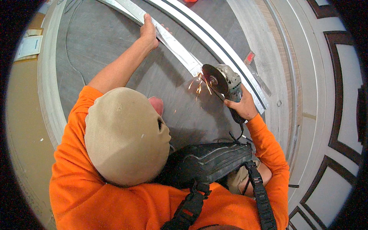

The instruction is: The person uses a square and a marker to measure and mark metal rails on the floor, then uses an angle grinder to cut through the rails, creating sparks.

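My left hand [148, 32] is wrapped round a long light-coloured metal profile [177, 53], thumb on top, and holds it raised at a slant. In my right hand [246, 104] is an angle grinder [232, 80], gripped by its body with the cord hanging below. Its dark cutting disc [214, 79] meets the near end of the profile. Orange sparks [200, 85] spray down and to the left from that contact. The exact cut line is hidden by the glare and the disc.
Another long white profile [214, 42] with a dark stripe lies beyond, running past the grinder. My bent knee in beige cloth [126, 134] and a black bag [207, 161] are close by. A thin cable [68, 50] crosses the grey floor [96, 34] at left. Panelled doors [347, 99] stand right.
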Demonstrator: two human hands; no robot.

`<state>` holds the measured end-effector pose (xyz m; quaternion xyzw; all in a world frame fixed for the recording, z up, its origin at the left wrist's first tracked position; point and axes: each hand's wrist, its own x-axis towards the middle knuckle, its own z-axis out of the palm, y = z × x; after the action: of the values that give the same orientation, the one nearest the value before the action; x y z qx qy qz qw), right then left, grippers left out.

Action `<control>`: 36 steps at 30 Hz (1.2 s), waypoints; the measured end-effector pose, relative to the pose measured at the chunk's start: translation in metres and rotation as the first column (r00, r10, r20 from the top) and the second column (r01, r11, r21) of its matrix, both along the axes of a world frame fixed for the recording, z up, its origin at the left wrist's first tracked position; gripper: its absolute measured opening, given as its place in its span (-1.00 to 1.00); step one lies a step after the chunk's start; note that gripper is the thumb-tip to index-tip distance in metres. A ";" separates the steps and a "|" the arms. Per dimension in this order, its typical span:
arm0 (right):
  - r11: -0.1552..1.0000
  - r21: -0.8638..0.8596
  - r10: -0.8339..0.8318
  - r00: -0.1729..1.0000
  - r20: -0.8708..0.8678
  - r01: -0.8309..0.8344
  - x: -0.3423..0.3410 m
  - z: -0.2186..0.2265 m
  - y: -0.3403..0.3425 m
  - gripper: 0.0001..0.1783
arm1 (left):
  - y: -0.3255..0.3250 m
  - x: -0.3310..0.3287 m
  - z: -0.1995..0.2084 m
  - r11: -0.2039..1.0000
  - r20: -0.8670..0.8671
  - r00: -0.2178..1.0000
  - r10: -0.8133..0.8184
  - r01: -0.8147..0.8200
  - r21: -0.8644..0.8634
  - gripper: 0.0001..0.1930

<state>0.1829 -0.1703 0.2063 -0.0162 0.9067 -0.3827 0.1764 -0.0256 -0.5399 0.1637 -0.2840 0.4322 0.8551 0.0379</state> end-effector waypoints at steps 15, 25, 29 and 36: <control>1.000 -0.004 -0.001 1.000 -0.017 0.001 -0.003 -0.003 0.001 0.23 | 0.003 0.000 0.005 0.999 0.018 1.000 -0.008 0.007 0.040 -0.26; 0.999 -0.040 -0.020 0.999 0.037 0.022 -0.005 -0.004 -0.004 0.23 | -0.002 -0.002 -0.004 1.000 0.016 1.000 0.005 -0.006 0.023 -0.27; 0.997 -0.069 -0.032 0.999 0.018 0.033 -0.005 -0.006 -0.004 0.24 | -0.002 -0.004 -0.005 0.999 0.007 1.000 -0.011 0.011 0.032 -0.28; 0.999 -0.020 -0.036 0.999 0.030 0.037 -0.007 -0.008 -0.006 0.26 | -0.001 -0.001 0.000 1.000 0.016 1.000 0.004 -0.004 0.003 -0.27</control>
<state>0.1761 -0.1766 0.1982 0.0042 0.9002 -0.3954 0.1826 -0.0268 -0.5413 0.1633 -0.2914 0.4299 0.8536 0.0401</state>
